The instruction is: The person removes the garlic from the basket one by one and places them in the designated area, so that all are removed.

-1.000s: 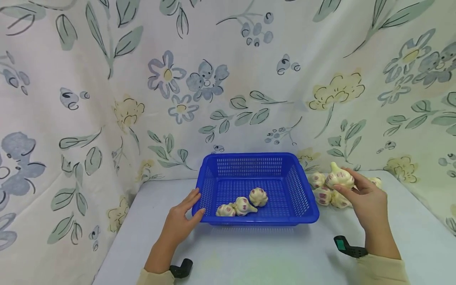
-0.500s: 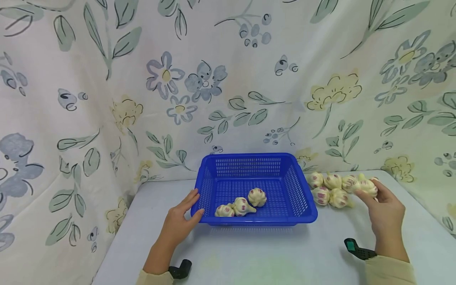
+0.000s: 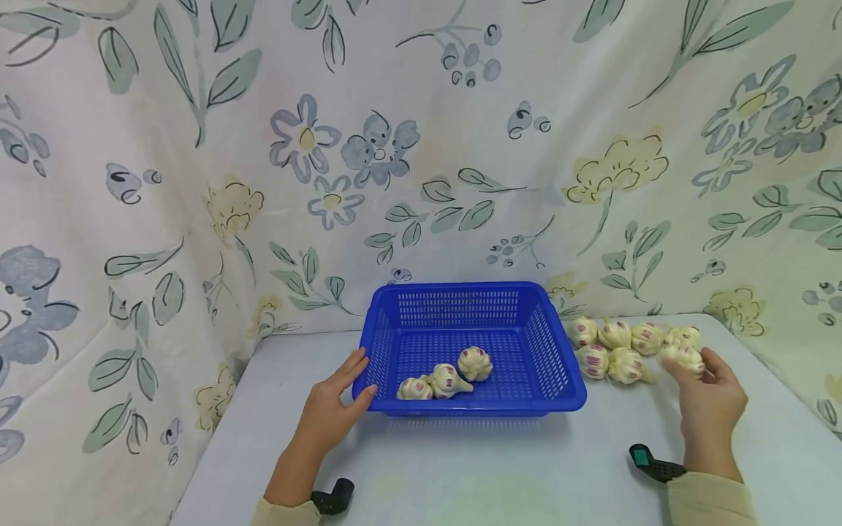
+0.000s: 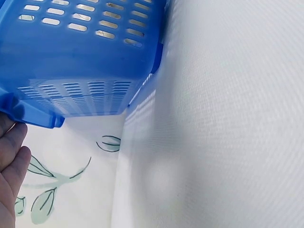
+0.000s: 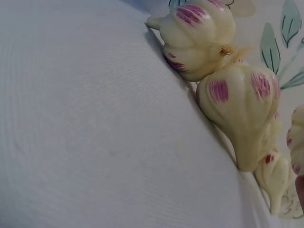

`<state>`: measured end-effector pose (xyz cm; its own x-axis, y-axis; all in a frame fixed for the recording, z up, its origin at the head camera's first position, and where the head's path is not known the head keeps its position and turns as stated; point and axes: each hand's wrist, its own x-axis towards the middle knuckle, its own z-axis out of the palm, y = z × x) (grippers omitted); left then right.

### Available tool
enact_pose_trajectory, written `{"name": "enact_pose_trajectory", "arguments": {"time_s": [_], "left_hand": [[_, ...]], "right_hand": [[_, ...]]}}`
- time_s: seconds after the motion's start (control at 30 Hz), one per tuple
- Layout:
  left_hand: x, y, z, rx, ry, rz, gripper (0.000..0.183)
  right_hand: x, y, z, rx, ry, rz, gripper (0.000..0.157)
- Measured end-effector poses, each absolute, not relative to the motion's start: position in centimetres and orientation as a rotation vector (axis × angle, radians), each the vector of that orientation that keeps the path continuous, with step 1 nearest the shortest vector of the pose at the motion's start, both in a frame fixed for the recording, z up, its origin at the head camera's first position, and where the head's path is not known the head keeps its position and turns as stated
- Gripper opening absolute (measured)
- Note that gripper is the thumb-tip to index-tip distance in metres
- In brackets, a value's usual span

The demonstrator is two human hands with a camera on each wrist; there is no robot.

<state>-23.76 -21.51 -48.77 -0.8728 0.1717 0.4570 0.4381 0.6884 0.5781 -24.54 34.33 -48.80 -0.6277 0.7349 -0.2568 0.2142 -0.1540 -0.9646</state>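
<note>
A blue plastic basket [image 3: 470, 404] stands mid-table in the head view, with three garlic bulbs [image 3: 475, 364] inside toward its front left. My left hand [image 3: 332, 402] rests with extended fingers at the basket's left rim, its thumb at the front left corner. In the left wrist view, the fingers [image 4: 14, 164] touch the rim's outer edge. My right hand [image 3: 713, 398] holds a garlic bulb [image 3: 683, 359] between thumb and fingers, at the right end of a group of garlic bulbs [image 3: 625, 365]. The right wrist view shows that held bulb [image 5: 297, 140] only at its edge.
The grouped bulbs lie in two rows right beside the basket's right wall, a back-row bulb [image 3: 647, 338] among them. A white cloth [image 3: 460, 467] covers the table. A floral curtain [image 3: 421, 146] hangs directly behind.
My right hand has carried the garlic bulb rightward, then down and toward the front, uncovering the back-row bulbs. My left hand and the basket have kept their places.
</note>
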Motion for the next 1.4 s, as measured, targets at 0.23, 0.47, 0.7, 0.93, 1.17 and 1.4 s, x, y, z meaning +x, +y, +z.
{"name": "enact_pose_trajectory", "arguments": {"time_s": [0.23,0.47,0.7,0.93,1.17,1.4], "left_hand": [[-23.8,-21.5,-48.9,-0.48,-2.53,-1.004,0.055],[-23.7,-21.4,-48.7,-0.473,-2.535,-1.012,0.055],[-23.7,-21.4,-48.6,-0.48,-2.531,-1.014,0.055],[-23.6,-21.5,-48.6,-0.48,-2.527,-1.01,0.055],[-23.7,-21.4,-48.6,-0.475,-2.537,-1.014,0.055],[-23.7,-21.4,-48.5,-0.465,-2.543,-1.016,0.055]], "right_hand": [[-24.4,34.0,-49.5,-1.055,-1.78,1.79,0.085],[-24.5,33.7,-49.8,-1.069,-1.826,1.747,0.079],[-24.5,34.0,-50.4,-1.132,-1.881,1.737,0.083],[-24.6,34.1,-50.6,-1.157,-1.935,1.704,0.089],[-24.4,34.3,-50.7,-1.136,-1.715,1.873,0.091],[-24.4,34.3,-50.7,-1.135,-1.639,1.916,0.092]]}}
